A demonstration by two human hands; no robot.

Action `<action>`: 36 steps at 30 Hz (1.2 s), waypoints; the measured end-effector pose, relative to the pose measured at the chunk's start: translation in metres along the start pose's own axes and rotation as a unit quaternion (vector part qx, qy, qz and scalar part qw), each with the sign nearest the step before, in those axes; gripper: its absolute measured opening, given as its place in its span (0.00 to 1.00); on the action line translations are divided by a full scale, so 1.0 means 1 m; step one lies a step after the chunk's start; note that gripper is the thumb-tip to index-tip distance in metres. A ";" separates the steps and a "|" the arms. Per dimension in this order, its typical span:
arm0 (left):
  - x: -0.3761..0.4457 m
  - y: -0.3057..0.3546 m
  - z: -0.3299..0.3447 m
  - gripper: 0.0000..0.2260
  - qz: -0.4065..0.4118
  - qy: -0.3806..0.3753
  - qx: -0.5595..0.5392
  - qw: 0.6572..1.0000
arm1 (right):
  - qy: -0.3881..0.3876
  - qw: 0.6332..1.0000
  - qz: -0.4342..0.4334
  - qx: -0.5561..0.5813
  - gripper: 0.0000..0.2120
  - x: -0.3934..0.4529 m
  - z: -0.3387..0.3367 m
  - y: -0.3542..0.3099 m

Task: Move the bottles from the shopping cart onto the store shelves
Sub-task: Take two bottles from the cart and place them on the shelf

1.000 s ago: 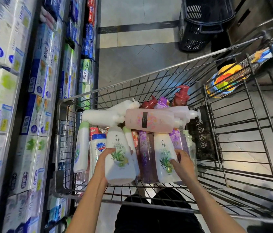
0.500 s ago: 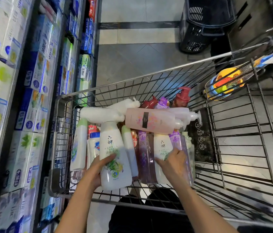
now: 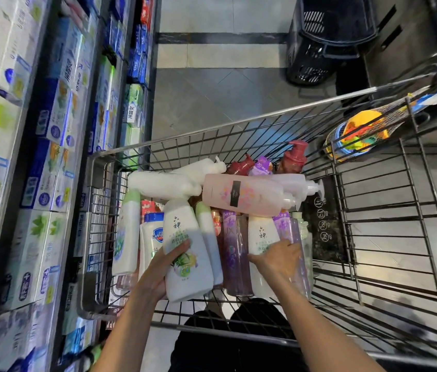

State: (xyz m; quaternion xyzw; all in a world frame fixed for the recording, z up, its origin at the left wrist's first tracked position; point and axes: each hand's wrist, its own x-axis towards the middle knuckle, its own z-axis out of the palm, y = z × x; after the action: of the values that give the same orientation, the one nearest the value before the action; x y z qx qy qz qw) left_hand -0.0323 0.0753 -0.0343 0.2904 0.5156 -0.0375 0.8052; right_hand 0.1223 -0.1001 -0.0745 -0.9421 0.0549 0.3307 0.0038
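Metal wire shopping cart [image 3: 239,127] stands just right of the store shelves [image 3: 59,157] and holds many bottles. Left hand [image 3: 158,272] has fingers clamped on a white bottle [image 3: 185,253] at the cart's near-left side. Right hand [image 3: 276,261] fingers curl around a second white bottle [image 3: 260,234] beside it.

A heap of plastic bottles is being carried in a grey wire shopping cart [image 3: 239,124]. A pale pink pump bottle [image 3: 241,194] is being borne crosswise atop the heap.
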 end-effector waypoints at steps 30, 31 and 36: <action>-0.005 -0.009 0.019 0.18 -0.003 -0.006 0.031 0.999 | -0.392 0.776 0.021 0.494 0.24 -0.018 -0.025 0.057; -0.007 -0.010 0.019 0.17 0.001 -0.006 0.040 0.999 | -0.409 0.757 0.022 0.510 0.23 -0.019 -0.028 0.058; -0.019 -0.016 0.022 0.17 0.027 0.012 0.051 0.998 | -0.433 0.711 -0.001 0.554 0.24 -0.024 -0.037 0.059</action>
State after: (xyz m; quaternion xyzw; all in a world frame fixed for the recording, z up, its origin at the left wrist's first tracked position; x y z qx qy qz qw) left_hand -0.0293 0.0465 -0.0185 0.3456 0.5149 -0.0384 0.7836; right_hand 0.1206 -0.1580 -0.0293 -0.5242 0.2198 0.6129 0.5488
